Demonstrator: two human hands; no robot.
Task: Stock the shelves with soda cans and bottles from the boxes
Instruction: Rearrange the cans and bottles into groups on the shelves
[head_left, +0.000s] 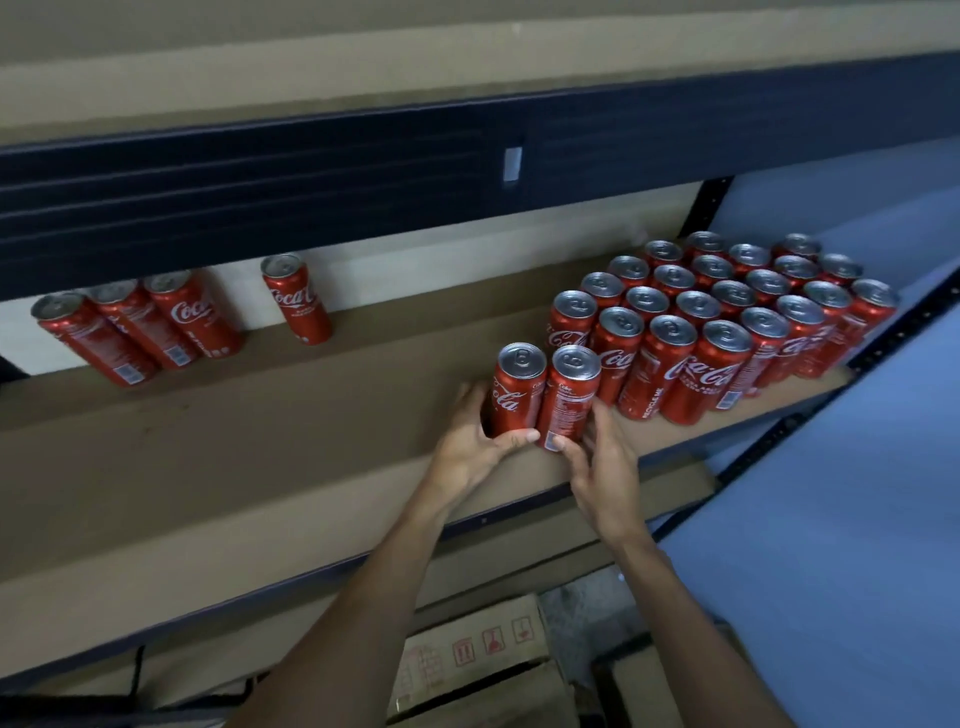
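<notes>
Two tall red soda cans stand side by side on the brown shelf board (260, 467), near its front edge. My left hand (470, 441) wraps around the left can (517, 389). My right hand (602, 467) grips the right can (569, 395) at its base. Both cans are upright and touch each other, just left of a large block of several upright red cans (727, 312) filling the shelf's right end.
Three red cans (140, 327) stand at the shelf's back left, and a single can (297, 299) stands beside them. A dark metal beam (311, 192) of the shelf above hangs overhead. Cardboard boxes (478, 654) sit below. A blue wall (857, 519) is at right.
</notes>
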